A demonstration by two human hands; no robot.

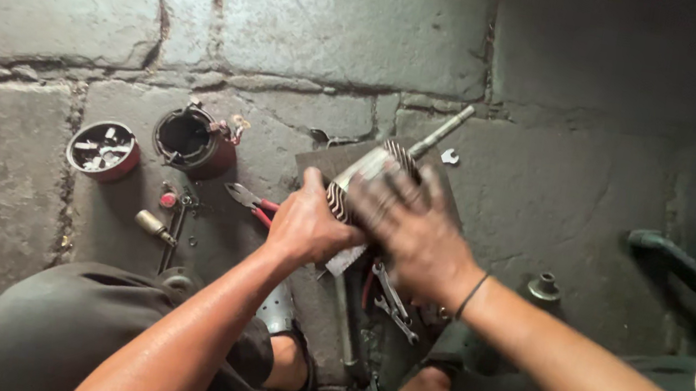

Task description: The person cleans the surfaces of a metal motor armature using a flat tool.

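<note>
Two hands grip a motor armature (369, 176) just right of the red-handled pliers (252, 203): left hand (307, 226) fingers curled around its lower end, right hand (416, 228) blurred, fingers spread over its body, shaft pointing away from the pliers.

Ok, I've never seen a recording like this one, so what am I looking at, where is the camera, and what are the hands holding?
The single camera sits on the person's head and looks down at their own arms, above a cracked stone floor. No machine is involved, only bare hands. The left hand grips one end of a ribbed metal motor rotor with a shaft sticking out; the right hand, blurred, lies over it. On the floor lie a round red housing, a smaller red end cap, red-handled pliers, wrenches and a small metal fitting.
</note>
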